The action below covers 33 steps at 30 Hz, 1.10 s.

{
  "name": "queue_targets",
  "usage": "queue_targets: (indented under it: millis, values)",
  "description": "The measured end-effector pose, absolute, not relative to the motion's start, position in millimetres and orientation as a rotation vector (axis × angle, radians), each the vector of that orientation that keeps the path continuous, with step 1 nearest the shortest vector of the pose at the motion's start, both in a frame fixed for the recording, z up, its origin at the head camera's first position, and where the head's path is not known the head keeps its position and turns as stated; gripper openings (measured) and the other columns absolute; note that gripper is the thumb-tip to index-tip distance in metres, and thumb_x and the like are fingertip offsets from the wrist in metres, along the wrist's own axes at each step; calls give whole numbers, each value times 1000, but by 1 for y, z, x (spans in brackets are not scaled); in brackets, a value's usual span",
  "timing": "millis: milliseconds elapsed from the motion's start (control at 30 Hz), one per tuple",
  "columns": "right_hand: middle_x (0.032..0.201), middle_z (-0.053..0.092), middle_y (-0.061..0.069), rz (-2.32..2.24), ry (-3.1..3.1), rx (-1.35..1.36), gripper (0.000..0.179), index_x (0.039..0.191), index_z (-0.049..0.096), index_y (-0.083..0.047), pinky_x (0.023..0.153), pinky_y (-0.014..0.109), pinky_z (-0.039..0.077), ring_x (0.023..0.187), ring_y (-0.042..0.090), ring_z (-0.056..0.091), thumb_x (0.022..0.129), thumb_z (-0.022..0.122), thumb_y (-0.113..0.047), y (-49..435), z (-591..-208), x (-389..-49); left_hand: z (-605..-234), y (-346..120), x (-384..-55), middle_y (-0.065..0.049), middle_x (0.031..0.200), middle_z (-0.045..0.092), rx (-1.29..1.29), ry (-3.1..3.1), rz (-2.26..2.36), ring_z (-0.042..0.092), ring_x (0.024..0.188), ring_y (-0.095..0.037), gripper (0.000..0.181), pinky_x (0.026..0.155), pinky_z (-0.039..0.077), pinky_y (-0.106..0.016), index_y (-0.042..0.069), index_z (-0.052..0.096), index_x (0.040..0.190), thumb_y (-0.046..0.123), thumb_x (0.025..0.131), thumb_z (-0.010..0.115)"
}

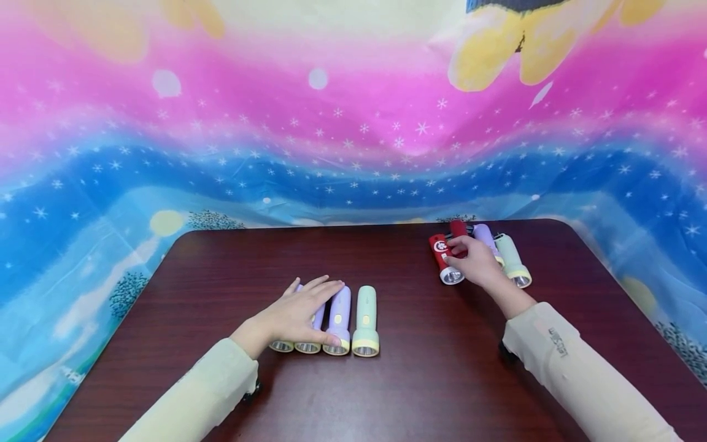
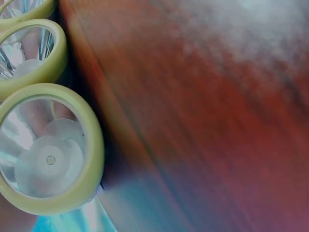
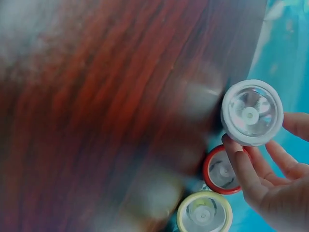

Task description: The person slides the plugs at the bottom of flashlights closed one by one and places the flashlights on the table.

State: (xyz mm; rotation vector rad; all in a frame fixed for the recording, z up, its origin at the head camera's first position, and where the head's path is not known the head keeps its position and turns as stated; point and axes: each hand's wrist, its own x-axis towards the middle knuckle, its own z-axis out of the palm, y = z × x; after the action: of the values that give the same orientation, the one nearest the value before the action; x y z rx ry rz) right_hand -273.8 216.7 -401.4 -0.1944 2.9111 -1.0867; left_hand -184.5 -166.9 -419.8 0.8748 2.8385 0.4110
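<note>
On the left, a row of flashlights lies side by side with lenses toward me. My left hand (image 1: 295, 313) spreads over it, fingertips at the tail and thumb at the head of a purple flashlight (image 1: 340, 316), covering most of two others. A pale green flashlight (image 1: 366, 319) lies just right of that hand. At the back right, my right hand (image 1: 477, 261) pinches a red flashlight with a white rim (image 1: 440, 252) between thumb and finger; its lens (image 3: 251, 115) faces the right wrist camera. Behind those fingers is a second red flashlight (image 1: 458, 229), with a red rim (image 3: 208, 169).
Beside the right hand lie another purple flashlight (image 1: 483, 234), partly hidden, and another pale green one (image 1: 513, 258). The dark wooden table (image 1: 309, 252) ends at a colourful printed cloth (image 1: 353, 141) along its back and sides.
</note>
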Motion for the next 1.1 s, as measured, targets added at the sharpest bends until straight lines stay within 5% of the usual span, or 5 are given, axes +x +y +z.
queue_targets:
  millis: [633, 1100]
  values:
    - [126, 60, 30, -1080, 2780, -176, 55, 139, 48, 4, 96, 50, 51, 113, 41, 58, 93, 67, -19, 199, -409, -286, -421, -167, -185, 8, 162, 33, 868, 2842, 404, 22, 154, -22, 112, 118, 15, -67, 25, 28, 158, 85, 70, 61]
    - [108, 60, 22, -1123, 2703, -125, 62, 141, 47, 2, 71, 27, 51, 89, 26, 60, 88, 72, -19, 193, -414, -284, -422, -168, -187, 8, 161, 34, 870, 2849, 396, 24, 153, -24, 112, 118, 16, -67, 25, 28, 158, 87, 69, 60]
